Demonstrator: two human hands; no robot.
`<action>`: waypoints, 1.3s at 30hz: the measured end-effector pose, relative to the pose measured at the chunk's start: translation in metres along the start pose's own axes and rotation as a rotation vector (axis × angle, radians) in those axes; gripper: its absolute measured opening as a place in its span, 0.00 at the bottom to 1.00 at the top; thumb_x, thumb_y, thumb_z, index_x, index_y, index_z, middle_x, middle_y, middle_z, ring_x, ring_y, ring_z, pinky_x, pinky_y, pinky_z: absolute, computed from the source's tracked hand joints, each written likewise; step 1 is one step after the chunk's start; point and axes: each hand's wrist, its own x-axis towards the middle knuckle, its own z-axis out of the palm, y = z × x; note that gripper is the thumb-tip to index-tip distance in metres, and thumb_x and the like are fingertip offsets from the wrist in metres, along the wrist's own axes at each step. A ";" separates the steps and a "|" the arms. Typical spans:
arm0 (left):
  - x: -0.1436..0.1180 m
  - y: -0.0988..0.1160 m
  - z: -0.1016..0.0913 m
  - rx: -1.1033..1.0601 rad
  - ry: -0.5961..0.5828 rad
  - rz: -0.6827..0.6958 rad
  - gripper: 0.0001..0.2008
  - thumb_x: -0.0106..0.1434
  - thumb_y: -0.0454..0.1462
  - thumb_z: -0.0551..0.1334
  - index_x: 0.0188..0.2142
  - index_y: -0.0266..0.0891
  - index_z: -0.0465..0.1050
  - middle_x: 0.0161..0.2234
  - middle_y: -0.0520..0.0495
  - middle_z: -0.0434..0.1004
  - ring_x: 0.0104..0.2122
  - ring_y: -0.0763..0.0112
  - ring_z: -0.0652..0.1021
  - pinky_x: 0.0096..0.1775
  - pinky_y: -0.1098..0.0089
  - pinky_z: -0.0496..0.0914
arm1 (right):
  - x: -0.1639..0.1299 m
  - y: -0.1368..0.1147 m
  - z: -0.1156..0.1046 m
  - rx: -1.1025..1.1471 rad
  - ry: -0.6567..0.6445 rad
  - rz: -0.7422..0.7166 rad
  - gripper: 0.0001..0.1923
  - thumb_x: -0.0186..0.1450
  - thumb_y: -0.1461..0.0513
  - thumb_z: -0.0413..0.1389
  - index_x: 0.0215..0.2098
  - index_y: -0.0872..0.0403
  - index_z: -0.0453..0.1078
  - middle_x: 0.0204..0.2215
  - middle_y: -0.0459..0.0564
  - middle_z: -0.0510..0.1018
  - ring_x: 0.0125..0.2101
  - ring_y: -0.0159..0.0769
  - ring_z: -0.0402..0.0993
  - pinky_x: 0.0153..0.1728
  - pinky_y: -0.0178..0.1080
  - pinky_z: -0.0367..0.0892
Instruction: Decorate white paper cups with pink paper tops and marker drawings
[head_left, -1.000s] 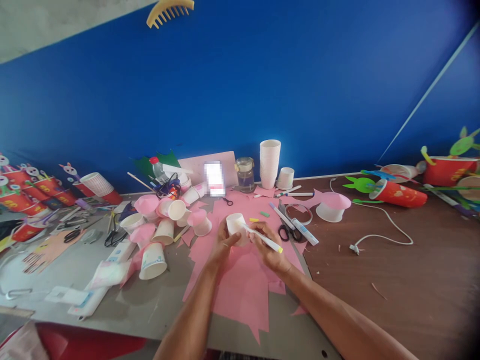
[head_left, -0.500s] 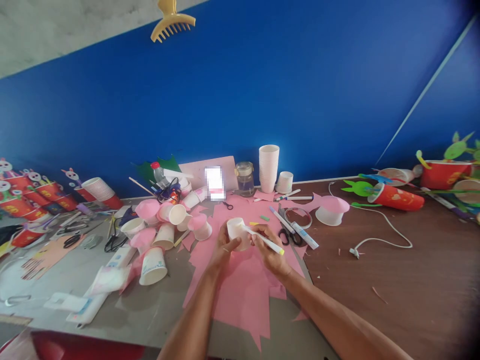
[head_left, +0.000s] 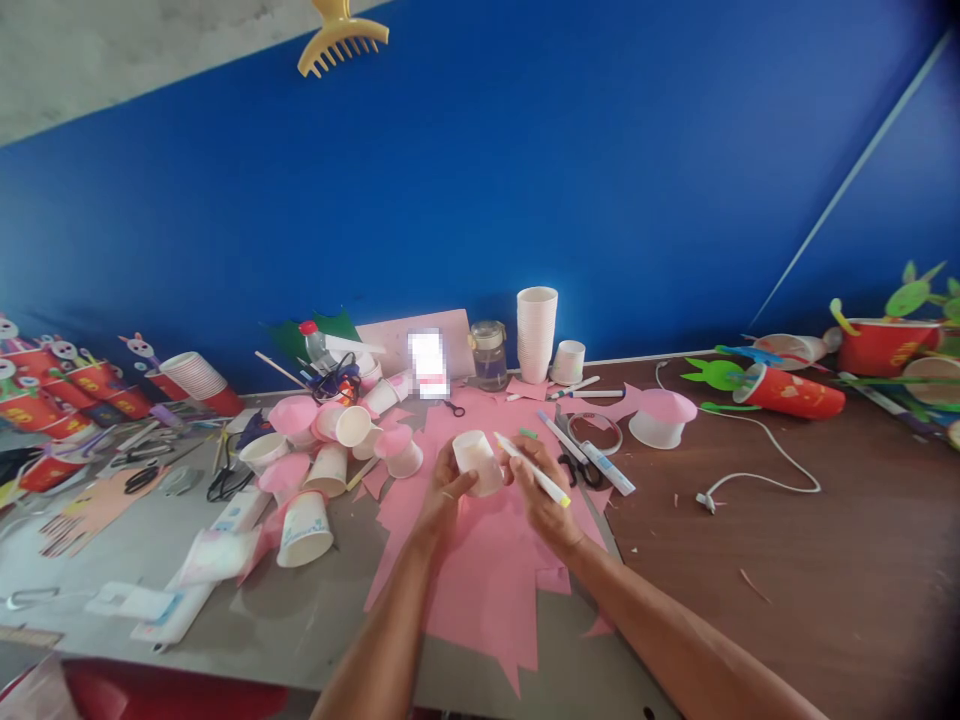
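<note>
A white paper cup [head_left: 477, 460] is gripped by my left hand [head_left: 444, 492], tilted above the pink paper. Between the fingers of my right hand [head_left: 541, 496] is a white marker pen with a yellow end [head_left: 534, 468]. The pen's tip points up and left, a short way to the right of the cup and apart from it. Under both hands lies a large cut sheet of pink paper [head_left: 480, 610]. Black-handled scissors [head_left: 583, 472] and a glue stick [head_left: 609, 468] lie just right of my right hand.
Several white cups with pink paper tops [head_left: 296, 415] crowd the left side. A tall cup stack [head_left: 537, 335] and a glass jar [head_left: 490, 355] stand by the blue wall. A white cable [head_left: 780, 475] and a red cup [head_left: 795, 391] lie at right.
The pen tip has come away from the cup and shifted right. My left hand still holds the cup, which is turned slightly.
</note>
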 end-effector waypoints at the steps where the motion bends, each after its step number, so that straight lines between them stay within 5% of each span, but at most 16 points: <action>1: 0.000 0.000 0.001 0.000 0.006 0.000 0.27 0.51 0.38 0.68 0.51 0.41 0.68 0.46 0.44 0.75 0.48 0.57 0.73 0.44 0.64 0.67 | 0.001 0.000 0.000 -0.002 0.027 0.009 0.12 0.69 0.54 0.49 0.44 0.52 0.67 0.29 0.46 0.74 0.26 0.32 0.68 0.30 0.37 0.68; 5: 0.001 0.000 0.003 -0.019 0.005 -0.014 0.24 0.52 0.38 0.66 0.50 0.41 0.70 0.43 0.45 0.76 0.44 0.59 0.75 0.42 0.64 0.68 | 0.001 0.010 0.002 -0.110 0.090 0.021 0.14 0.69 0.54 0.49 0.49 0.51 0.66 0.34 0.50 0.77 0.36 0.38 0.74 0.39 0.41 0.71; 9: 0.001 -0.001 0.002 -0.044 -0.018 -0.026 0.22 0.54 0.39 0.65 0.49 0.39 0.71 0.40 0.45 0.78 0.43 0.59 0.76 0.43 0.63 0.68 | -0.006 0.019 0.004 -0.158 -0.008 -0.002 0.15 0.68 0.58 0.50 0.53 0.50 0.64 0.43 0.54 0.77 0.43 0.40 0.74 0.45 0.43 0.71; 18: -0.002 -0.002 -0.003 0.020 -0.170 -0.033 0.26 0.54 0.43 0.69 0.51 0.38 0.71 0.44 0.39 0.78 0.46 0.52 0.76 0.46 0.59 0.67 | -0.012 0.006 0.005 -0.225 -0.072 -0.145 0.14 0.69 0.62 0.48 0.53 0.51 0.63 0.42 0.53 0.75 0.41 0.38 0.73 0.44 0.43 0.71; 34: -0.002 0.008 0.000 -0.018 -0.070 0.004 0.16 0.56 0.39 0.65 0.44 0.38 0.73 0.40 0.45 0.77 0.46 0.56 0.73 0.47 0.61 0.64 | -0.011 0.003 0.001 -0.216 -0.128 -0.262 0.10 0.68 0.62 0.49 0.47 0.51 0.67 0.37 0.51 0.76 0.34 0.36 0.73 0.37 0.40 0.71; 39: -0.001 0.006 -0.004 -0.069 -0.092 -0.016 0.10 0.56 0.37 0.62 0.39 0.39 0.74 0.37 0.47 0.75 0.43 0.60 0.73 0.45 0.62 0.65 | -0.012 0.004 0.004 -0.227 -0.216 -0.420 0.13 0.67 0.67 0.49 0.48 0.49 0.66 0.36 0.50 0.75 0.36 0.38 0.72 0.37 0.42 0.72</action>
